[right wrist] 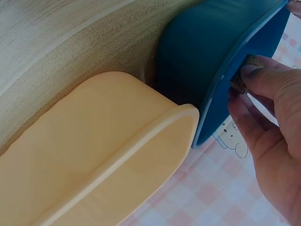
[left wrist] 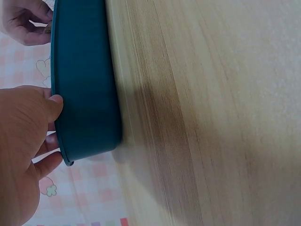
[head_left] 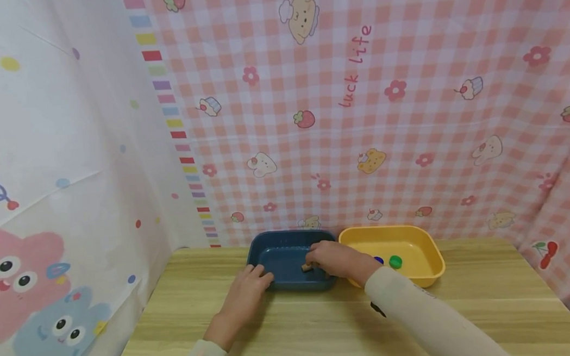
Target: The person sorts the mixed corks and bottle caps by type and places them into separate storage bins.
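A dark blue plastic tray (head_left: 283, 287) stands at the back of the wooden table. My left hand (head_left: 243, 295) grips its near left rim; in the left wrist view the thumb (left wrist: 55, 106) lies on the outside wall and the fingers reach over the rim. Over the right part of this tray, my right hand (head_left: 336, 257) pinches a small brown speckled cork (right wrist: 247, 73) between thumb and fingertips. A yellow tray (head_left: 437, 269) sits directly to the right, holding a green bottle cap (head_left: 395, 261) and a blue one (head_left: 379, 260), which the right wrist partly hides.
The wooden table (head_left: 314, 334) extends toward me in front of both trays. Behind them hangs a pink checked cloth (head_left: 285, 178), and a white cartoon-print cloth (head_left: 101, 211) hangs along the left side. My right forearm crosses in front of the yellow tray.
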Tool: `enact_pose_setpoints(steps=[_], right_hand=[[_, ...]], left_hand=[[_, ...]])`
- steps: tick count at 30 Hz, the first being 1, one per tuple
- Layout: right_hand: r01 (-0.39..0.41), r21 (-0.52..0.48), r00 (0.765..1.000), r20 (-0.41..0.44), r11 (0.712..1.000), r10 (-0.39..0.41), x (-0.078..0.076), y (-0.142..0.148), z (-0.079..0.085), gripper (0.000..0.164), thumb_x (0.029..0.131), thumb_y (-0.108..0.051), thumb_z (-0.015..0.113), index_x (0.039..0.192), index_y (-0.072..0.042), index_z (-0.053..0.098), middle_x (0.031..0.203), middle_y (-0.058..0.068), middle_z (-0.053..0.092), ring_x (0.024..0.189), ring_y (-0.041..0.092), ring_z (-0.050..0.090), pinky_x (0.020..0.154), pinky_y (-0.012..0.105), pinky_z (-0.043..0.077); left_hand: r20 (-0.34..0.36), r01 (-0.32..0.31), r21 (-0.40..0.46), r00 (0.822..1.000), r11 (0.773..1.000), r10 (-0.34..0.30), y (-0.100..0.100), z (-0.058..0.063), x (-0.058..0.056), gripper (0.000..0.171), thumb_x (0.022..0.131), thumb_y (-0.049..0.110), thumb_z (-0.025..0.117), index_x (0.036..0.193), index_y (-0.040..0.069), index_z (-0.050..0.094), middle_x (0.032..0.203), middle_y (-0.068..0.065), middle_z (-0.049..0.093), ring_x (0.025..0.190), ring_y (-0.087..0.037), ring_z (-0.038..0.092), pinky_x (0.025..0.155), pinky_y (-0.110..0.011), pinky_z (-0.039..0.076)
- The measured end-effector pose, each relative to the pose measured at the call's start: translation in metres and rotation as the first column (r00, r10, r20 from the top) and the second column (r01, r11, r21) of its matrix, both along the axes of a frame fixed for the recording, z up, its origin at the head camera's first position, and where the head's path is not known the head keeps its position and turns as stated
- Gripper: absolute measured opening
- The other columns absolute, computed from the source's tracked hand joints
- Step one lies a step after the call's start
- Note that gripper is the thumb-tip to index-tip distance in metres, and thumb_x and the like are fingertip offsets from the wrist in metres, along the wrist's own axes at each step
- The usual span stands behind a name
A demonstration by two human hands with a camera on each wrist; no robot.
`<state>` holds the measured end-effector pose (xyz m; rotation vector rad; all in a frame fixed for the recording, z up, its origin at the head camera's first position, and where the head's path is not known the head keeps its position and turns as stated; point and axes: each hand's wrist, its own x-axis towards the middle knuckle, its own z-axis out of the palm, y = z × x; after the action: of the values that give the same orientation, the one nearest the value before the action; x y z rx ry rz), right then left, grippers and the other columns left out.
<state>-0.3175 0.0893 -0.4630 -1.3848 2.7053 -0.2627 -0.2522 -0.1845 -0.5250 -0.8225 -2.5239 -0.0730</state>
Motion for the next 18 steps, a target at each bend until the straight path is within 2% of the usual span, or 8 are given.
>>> enact_pose_setpoints(steps=[6,11,18], right_hand=[[-0.003,0.027,1.000,-0.026,1.000,0.004,-0.0002,-0.0015,-0.0006,0.027,0.091,0.001,0.074,0.116,-0.008,0.075,0.101,0.004,0.068,0.091,0.016,0.066,0.083,0.027,0.057],[0.031,0.084,0.998,-0.059,0.996,-0.026,-0.0002,-0.0040,-0.0024,0.025,0.092,-0.002,0.073,0.114,-0.013,0.076,0.098,0.000,0.068,0.089,0.013,0.065,0.081,0.025,0.056],[0.048,0.109,0.995,-0.087,0.993,-0.039,-0.0014,-0.0062,-0.0059,0.028,0.092,-0.003,0.075,0.116,-0.017,0.077,0.103,-0.001,0.070,0.094,0.013,0.067,0.083,0.026,0.057]], left_hand=[[0.003,-0.004,-0.005,1.000,1.000,0.004,0.0007,0.0022,0.0016,0.010,0.090,0.007,0.077,0.093,0.015,0.074,0.081,0.000,0.057,0.070,-0.018,0.042,0.063,-0.029,0.035],[-0.009,-0.006,-0.017,1.000,1.000,0.006,0.0014,0.0040,0.0023,0.009,0.090,0.007,0.078,0.092,0.016,0.074,0.081,0.000,0.058,0.071,-0.018,0.044,0.063,-0.028,0.037],[0.002,-0.006,-0.014,1.000,1.000,0.006,0.0012,0.0048,0.0026,0.007,0.090,0.009,0.076,0.093,0.015,0.074,0.082,0.000,0.057,0.072,-0.017,0.044,0.063,-0.028,0.036]])
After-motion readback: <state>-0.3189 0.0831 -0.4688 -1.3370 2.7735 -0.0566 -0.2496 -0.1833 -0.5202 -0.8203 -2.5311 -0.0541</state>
